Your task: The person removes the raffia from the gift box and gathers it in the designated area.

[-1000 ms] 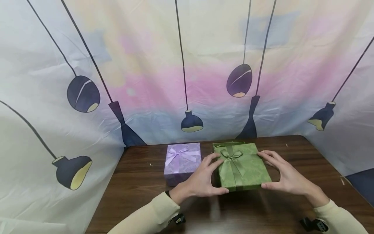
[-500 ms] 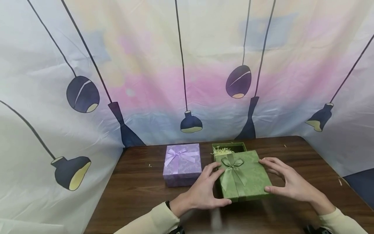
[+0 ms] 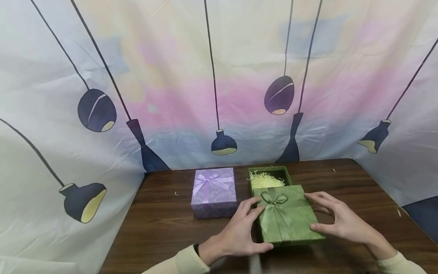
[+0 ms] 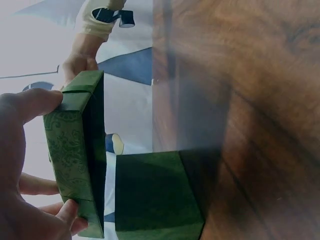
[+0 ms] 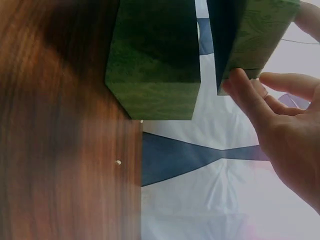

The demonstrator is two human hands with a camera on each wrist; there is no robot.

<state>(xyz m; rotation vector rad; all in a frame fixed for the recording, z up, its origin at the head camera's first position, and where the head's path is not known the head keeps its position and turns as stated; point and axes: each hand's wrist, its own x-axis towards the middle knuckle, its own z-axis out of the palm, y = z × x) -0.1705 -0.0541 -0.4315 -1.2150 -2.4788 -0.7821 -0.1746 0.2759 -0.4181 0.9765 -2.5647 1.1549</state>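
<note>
A green gift-box lid [image 3: 297, 220] with a satin bow is off its box, held above the table by both hands. My left hand [image 3: 239, 230] grips its left side, thumb at the near corner and fingers at the far one. On the right side, my right hand [image 3: 342, 219] holds the edge between thumb and fingers. Behind the lid stands the open green box [image 3: 287, 175], with pale yellow shredded paper [image 3: 267, 180] inside; the lid hides its near part. Both wrist views show a gap between lid [image 4: 67, 150] and box [image 4: 155, 195].
A purple gift box [image 3: 213, 198] with a lilac bow stands left of the green one, close to my left hand. Paper shreds [image 3: 176, 193] lie scattered on the brown wooden table [image 3: 161, 224]. A curtain printed with lamps [image 3: 178, 95] hangs behind the table.
Both hands have drawn the green lid toward me, away from the box. More of the box's inside and its shredded paper shows now. The purple box has stayed put.
</note>
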